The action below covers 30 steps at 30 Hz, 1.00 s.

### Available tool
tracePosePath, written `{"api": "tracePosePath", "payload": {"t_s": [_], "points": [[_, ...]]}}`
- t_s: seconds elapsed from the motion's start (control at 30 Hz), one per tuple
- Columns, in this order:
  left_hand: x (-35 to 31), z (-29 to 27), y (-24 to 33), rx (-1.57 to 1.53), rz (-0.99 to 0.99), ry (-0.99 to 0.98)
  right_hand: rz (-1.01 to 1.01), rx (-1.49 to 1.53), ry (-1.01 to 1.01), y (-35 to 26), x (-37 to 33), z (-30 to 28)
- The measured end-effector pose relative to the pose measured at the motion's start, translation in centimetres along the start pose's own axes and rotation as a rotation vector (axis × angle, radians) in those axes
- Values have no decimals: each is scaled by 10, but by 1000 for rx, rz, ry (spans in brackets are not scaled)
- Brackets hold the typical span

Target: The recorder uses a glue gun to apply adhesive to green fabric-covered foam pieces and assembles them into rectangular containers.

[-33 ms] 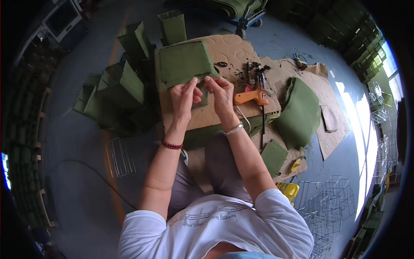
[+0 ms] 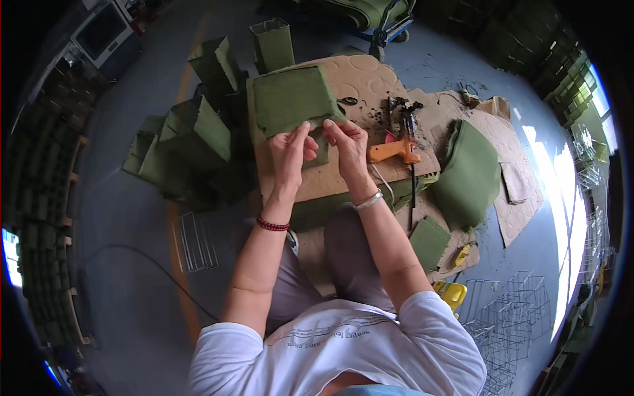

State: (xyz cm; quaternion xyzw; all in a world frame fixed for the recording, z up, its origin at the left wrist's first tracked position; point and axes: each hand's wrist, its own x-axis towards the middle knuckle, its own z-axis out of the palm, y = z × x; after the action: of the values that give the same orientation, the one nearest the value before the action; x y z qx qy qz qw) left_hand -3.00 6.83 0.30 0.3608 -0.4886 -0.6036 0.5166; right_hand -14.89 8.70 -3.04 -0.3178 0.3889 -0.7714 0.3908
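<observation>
A green fabric-covered box (image 2: pixel 294 96) rests on the cardboard-topped work surface in front of me, its flat face turned up. My left hand (image 2: pixel 289 153) pinches the near edge of the box's fabric between thumb and forefinger. At the near right corner, my right hand (image 2: pixel 350 148) pinches the same fabric edge, its thumb and forefinger close together. Part of that edge is hidden behind my fingers. Just right of my right hand lies an orange glue gun (image 2: pixel 388 152) with a white cord, its nozzle end among dark residue.
Several open-topped green fabric boxes (image 2: pixel 197 129) stand at the left. Folded green fabric (image 2: pixel 467 175) lies right of the cardboard (image 2: pixel 370 76). Wire frames (image 2: pixel 508 317) sit on the floor at lower right, near a yellow object (image 2: pixel 451 294). A blue cart (image 2: pixel 389 33) stands at the back.
The whole view has shifted slightly, so everything sits a little farther right. Both hands remain at the box's near edge, with my fingertips slightly farther apart.
</observation>
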Motion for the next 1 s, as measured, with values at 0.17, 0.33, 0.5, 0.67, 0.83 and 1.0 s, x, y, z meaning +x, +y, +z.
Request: {"api": "tracePosePath", "payload": {"t_s": [0.17,0.33,0.5,0.67,0.83,1.0], "points": [[-2,-5,-3,-1,41,32,30,-5,9,-2,-2,3],[-2,-4,-3,76,99,49,12,-40,61,-1,-3,8],[2,-5,-6,78,104,53,5,-51,99,3,-2,13],[4,-2,-7,32,96,7,-20,-26,90,0,5,11],[2,-8,-2,-7,13,-9,-26,-43,69,-6,18,-5],[3,-10,-5,-35,27,12,-8,-37,25,-6,13,-3]]}}
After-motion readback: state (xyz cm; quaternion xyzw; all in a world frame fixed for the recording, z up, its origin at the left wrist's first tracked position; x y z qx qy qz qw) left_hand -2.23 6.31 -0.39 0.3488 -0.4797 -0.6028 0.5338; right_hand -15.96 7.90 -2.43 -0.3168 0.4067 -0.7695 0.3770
